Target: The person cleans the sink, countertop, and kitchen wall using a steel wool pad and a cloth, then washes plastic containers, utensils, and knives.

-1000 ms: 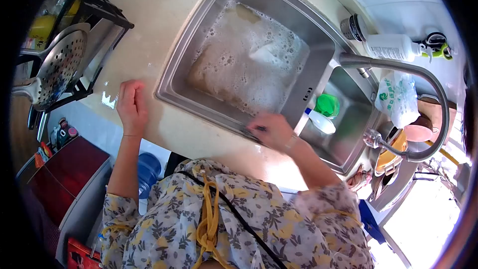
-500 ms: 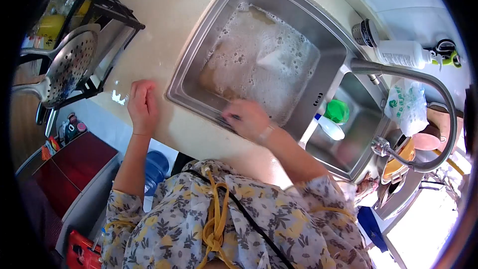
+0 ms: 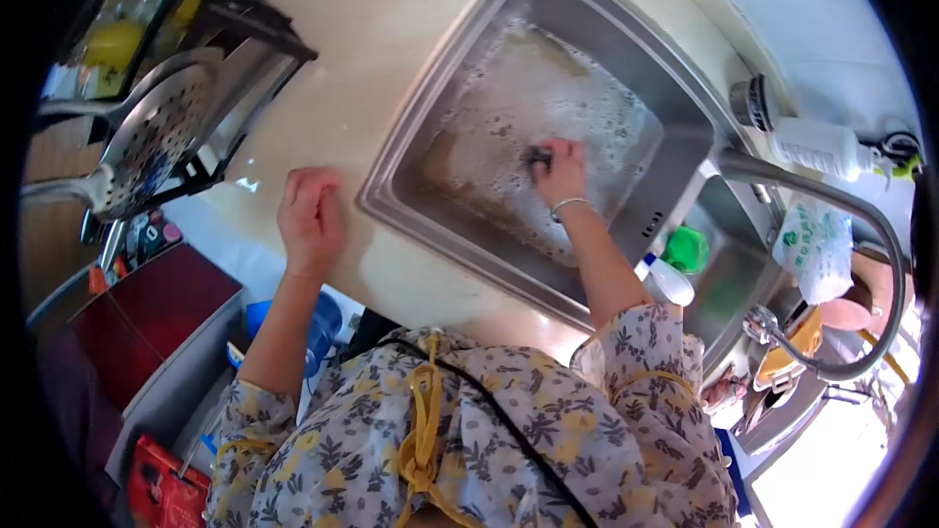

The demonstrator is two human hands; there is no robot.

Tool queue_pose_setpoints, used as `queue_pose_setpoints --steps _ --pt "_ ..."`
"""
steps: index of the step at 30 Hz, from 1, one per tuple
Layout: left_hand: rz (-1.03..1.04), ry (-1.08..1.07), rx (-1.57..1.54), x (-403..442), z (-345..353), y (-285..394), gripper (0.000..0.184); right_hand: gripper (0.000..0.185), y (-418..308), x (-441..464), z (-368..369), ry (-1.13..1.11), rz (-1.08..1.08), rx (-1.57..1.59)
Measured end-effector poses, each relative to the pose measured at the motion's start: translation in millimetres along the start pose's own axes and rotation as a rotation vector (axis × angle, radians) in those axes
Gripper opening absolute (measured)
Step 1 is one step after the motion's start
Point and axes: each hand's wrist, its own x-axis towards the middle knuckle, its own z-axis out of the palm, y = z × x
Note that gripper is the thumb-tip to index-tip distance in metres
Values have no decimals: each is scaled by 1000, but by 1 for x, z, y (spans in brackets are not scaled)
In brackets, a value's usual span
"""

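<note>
My right hand (image 3: 564, 174) is over the foamy water (image 3: 597, 108) in the large steel sink basin (image 3: 396, 171). Its fingers are closed round a small dark scouring pad (image 3: 536, 158), partly covered by the hand. A brownish patch shows through the suds; what it belongs to is hidden. To the left of the basin, my left hand (image 3: 311, 215) rests on the beige countertop (image 3: 381, 39). Its fingers are curled in, and nothing shows in them.
A smaller basin at the right holds a green object (image 3: 686, 249) and a white bottle with a blue cap (image 3: 669, 281). The curved faucet (image 3: 871, 210) arches over that side. A dark rack (image 3: 230, 15) and a perforated skimmer (image 3: 161, 142) stand at the left.
My right hand has moved from the basin's near rim out over the suds, carrying the dark scouring pad. My left hand stays on the countertop. The whole view has shifted slightly.
</note>
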Motion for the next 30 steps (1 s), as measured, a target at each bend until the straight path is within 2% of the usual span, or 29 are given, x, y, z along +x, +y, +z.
queue_pose_setpoints --steps 2,3,5,6,8,10,12,15,17,22,27,30 --pt "-21 0 -7 -2 -1 -2 15 36 9 -5 17 -5 225 -398" --pt "-20 -4 -47 -1 -1 -4 15 36 3 -5 19 -4 214 -391" --pt "-67 -21 -46 -2 -4 -2 15 35 -3 -18 13 -278 293 -68" --pt "-51 -18 -38 -2 -4 -2 15 34 -24 -25 -12 -218 283 193" --pt "-36 -13 -29 -3 -4 -2 15 33 -45 -46 -58 -172 228 314" --pt "-33 1 -55 -3 -4 -2 14 31 -56 -77 -100 -302 181 351" --pt "-73 -8 -72 -4 -5 2 12 30 -56 -115 -131 -379 14 384" --pt "-112 -26 -90 -3 -6 5 11 24 -46 -162 -141 -383 -32 351" --pt "-113 -30 -93 -4 -6 5 12 20 -46 -174 -135 -264 -62 317" --pt "-97 5 -83 -4 -3 -2 14 11 -104 -108 -96 -280 -295 421" --pt "-107 24 -67 -1 -3 -2 15 7 -171 -16 -19 -228 -547 501" --pt "-95 17 -54 -1 -3 -1 15 6 -198 12 -4 -182 -602 529"
